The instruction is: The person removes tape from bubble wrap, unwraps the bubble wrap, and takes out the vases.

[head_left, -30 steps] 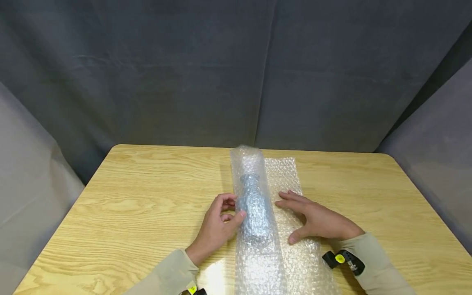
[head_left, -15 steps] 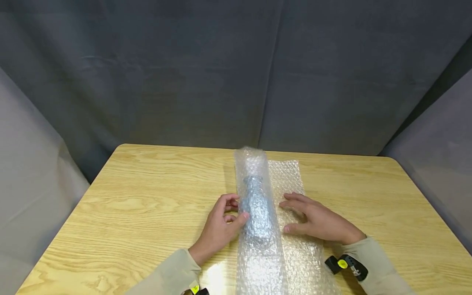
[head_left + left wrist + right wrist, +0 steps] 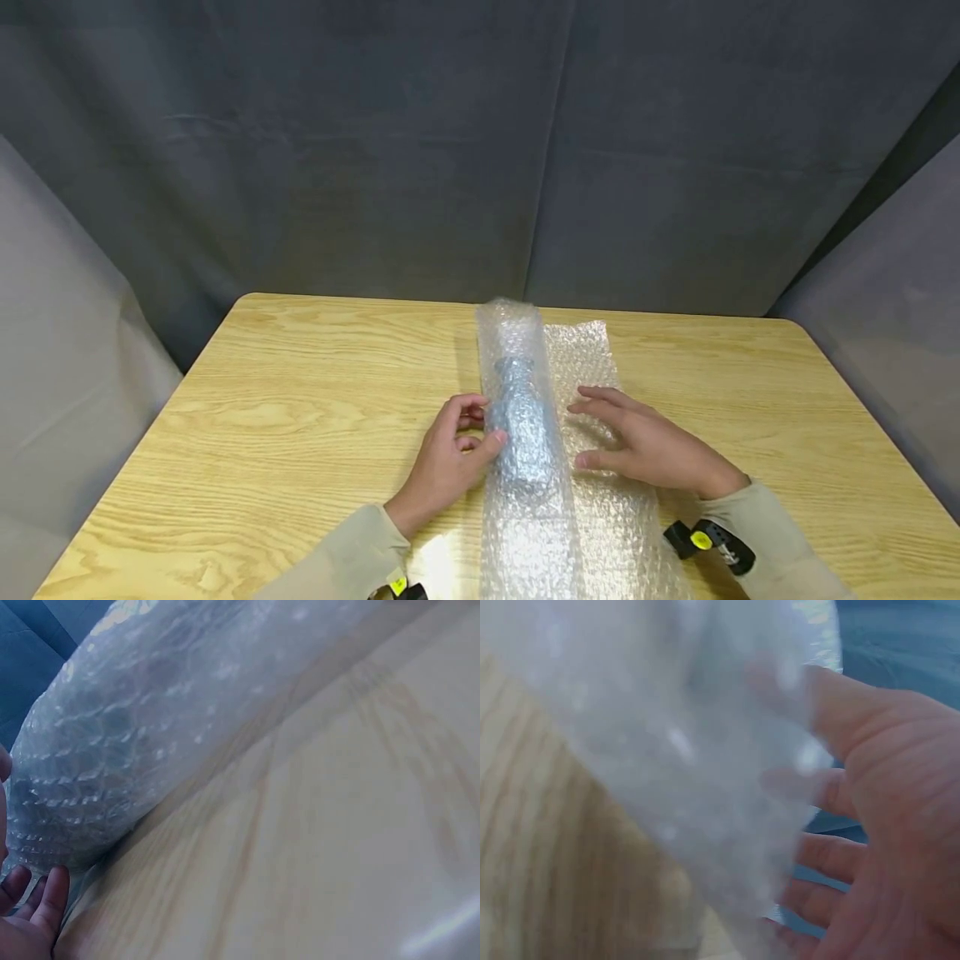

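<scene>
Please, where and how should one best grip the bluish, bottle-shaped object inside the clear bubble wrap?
Probably by the wide body of the bluish, bottle-shaped object, through the clear bubble wrap, with the left hand and right hand coming from its long sides. It seems to lie with its narrow neck at the far end; the wrap extends past both ends and may crumple there.

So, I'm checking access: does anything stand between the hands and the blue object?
Yes: bubble wrap covers the blue object, separating it from both the left hand and the right hand. Nothing else visible is in the way.
</scene>
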The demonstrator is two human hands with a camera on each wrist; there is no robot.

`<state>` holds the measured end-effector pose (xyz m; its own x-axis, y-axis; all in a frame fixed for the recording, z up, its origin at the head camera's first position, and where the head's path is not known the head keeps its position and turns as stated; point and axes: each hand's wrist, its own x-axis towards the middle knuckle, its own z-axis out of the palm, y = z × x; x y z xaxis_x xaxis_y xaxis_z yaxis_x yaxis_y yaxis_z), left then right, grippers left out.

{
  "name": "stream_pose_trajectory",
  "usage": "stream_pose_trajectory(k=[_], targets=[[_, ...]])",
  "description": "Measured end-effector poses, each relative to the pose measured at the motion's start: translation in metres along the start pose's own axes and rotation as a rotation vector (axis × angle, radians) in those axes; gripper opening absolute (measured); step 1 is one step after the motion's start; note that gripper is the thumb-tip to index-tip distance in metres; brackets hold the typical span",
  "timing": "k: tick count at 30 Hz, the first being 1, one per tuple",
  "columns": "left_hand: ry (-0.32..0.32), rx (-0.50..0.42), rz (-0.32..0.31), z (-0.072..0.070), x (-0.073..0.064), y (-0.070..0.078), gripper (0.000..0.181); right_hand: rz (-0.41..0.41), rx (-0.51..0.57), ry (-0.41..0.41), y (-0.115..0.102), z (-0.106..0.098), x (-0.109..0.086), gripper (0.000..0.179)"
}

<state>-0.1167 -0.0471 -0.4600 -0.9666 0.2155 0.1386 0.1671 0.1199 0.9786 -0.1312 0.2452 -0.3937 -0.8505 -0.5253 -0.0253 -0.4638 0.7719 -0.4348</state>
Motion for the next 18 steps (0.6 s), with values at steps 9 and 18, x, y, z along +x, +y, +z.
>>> stream_pose_trajectory(k=[9, 18], targets=[[-0.006, 0.013, 0.025, 0.000, 0.001, -0.001, 0.049, -0.004, -0.028, 0.043, -0.012, -0.006, -0.008, 0.064], [-0.003, 0.014, 0.020, 0.000, 0.001, -0.003, 0.048, -0.013, -0.080, 0.061, -0.023, -0.018, -0.017, 0.060]])
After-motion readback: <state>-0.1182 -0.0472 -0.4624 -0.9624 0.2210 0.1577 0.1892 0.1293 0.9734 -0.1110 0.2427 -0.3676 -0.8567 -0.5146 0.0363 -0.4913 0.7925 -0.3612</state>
